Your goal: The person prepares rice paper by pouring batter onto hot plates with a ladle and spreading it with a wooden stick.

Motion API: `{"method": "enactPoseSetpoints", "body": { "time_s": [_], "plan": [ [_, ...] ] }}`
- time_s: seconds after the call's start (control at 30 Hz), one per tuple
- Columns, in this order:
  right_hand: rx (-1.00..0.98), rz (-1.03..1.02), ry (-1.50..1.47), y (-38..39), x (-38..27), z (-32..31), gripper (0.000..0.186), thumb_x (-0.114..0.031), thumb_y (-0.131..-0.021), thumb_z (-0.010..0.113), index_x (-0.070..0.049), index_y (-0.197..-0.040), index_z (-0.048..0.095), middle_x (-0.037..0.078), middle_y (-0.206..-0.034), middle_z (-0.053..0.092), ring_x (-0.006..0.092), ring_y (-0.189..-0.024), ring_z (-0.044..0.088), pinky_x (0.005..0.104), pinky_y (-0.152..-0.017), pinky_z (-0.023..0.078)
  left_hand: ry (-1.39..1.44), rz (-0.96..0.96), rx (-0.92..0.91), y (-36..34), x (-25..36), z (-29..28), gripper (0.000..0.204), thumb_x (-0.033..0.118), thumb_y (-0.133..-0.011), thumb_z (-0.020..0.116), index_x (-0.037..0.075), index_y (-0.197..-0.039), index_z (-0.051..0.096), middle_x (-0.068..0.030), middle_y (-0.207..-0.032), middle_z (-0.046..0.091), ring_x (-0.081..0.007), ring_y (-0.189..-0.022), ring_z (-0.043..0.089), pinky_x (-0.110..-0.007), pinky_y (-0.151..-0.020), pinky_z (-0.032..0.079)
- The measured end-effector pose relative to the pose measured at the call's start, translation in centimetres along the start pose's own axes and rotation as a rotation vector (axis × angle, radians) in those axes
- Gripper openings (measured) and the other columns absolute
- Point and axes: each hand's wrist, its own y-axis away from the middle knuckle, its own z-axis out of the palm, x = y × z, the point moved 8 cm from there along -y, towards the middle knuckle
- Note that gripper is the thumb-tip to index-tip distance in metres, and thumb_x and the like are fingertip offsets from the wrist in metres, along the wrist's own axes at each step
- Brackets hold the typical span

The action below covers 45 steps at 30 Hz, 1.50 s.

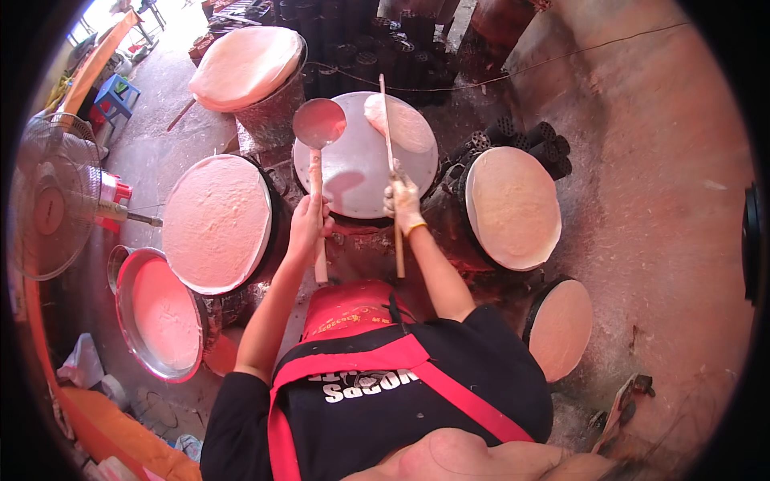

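Note:
My left hand (311,216) grips a long wooden handle with a round metal ladle (319,120) at its top, held over the left part of a pale round griddle (337,176). My right hand (403,200), in a light glove, is closed on a long thin wooden stick (385,112), which lies across or hovers over a pale oval patch of batter (407,128) at the griddle's upper right; whether it touches is unclear. The ladle's shadow falls on the griddle surface below it.
Batter-covered rounds (215,216) (513,204) flank me, another (559,329) lower right. A pan of batter (160,313) and fan (52,200) stand left. Stacked thin sheets (245,64) top a bucket. Blue stool (116,96) stands upper left; dark cylindrical briquettes (545,148) sit behind.

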Motion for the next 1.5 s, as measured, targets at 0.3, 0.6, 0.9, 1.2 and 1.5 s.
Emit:
{"method": "enactPoseSetpoints", "body": {
  "time_s": [0.3,0.6,0.9,1.2,1.5],
  "plan": [
    [0.214,-0.108,0.173,3.2,2.2,-0.3,0.04,-0.03,-0.091,0.058,-0.032,-0.13,0.049,-0.005,-0.053,0.037,0.0072,-0.033,0.03,0.0241,-0.03,0.025,-0.046,-0.184,0.121,5.4,-2.7,-6.0,0.024,0.03,-0.097,0.046,0.006,-0.094,0.047,0.0015,-0.064,0.04,-0.007,-0.045,0.036,-0.019,-0.038,0.028],
    [-0.149,0.011,0.464,0.1,-2.4,3.3,0.037,-0.029,-0.092,0.056,-0.025,-0.128,0.053,-0.006,-0.054,0.038,0.007,-0.035,0.031,0.0242,-0.031,0.026,0.222,-0.391,0.101,8.6,-4.5,-3.0,0.019,0.02,-0.091,0.057,0.004,-0.082,0.052,0.0087,-0.05,0.029,-0.0016,-0.038,0.029,-0.018,-0.034,0.022],
    [-0.181,-0.215,0.5,-4.9,-4.1,-2.9,0.034,-0.021,-0.091,0.057,-0.021,-0.125,0.056,-0.006,-0.052,0.038,0.0056,-0.034,0.029,0.023,-0.031,0.024,0.459,-0.256,0.406,10.6,-7.4,-1.6,0.015,0.014,-0.089,0.06,0.004,-0.084,0.049,0.0002,-0.064,0.047,-0.0086,-0.052,0.045,-0.018,-0.039,0.034],
    [-0.591,0.037,0.798,-0.5,-9.1,-2.4,0.038,-0.019,-0.09,0.057,-0.016,-0.129,0.054,-0.006,-0.053,0.038,0.0056,-0.036,0.029,0.0228,-0.033,0.024,0.595,-0.145,0.484,13.4,-11.5,0.2,0.01,0.009,-0.088,0.058,0.002,-0.094,0.052,0.0001,-0.067,0.05,-0.0079,-0.051,0.042,-0.021,-0.045,0.036],
    [-0.624,0.123,0.532,-6.7,-6.8,-0.6,0.035,-0.016,-0.088,0.061,-0.012,-0.123,0.059,-0.006,-0.057,0.044,0.0044,-0.04,0.032,0.023,-0.036,0.024,0.474,-0.131,0.745,16.7,-10.0,0.0,0.007,0.011,-0.088,0.06,0.005,-0.087,0.056,0.002,-0.061,0.048,-0.0109,-0.055,0.051,-0.025,-0.053,0.049]
  ]
}}
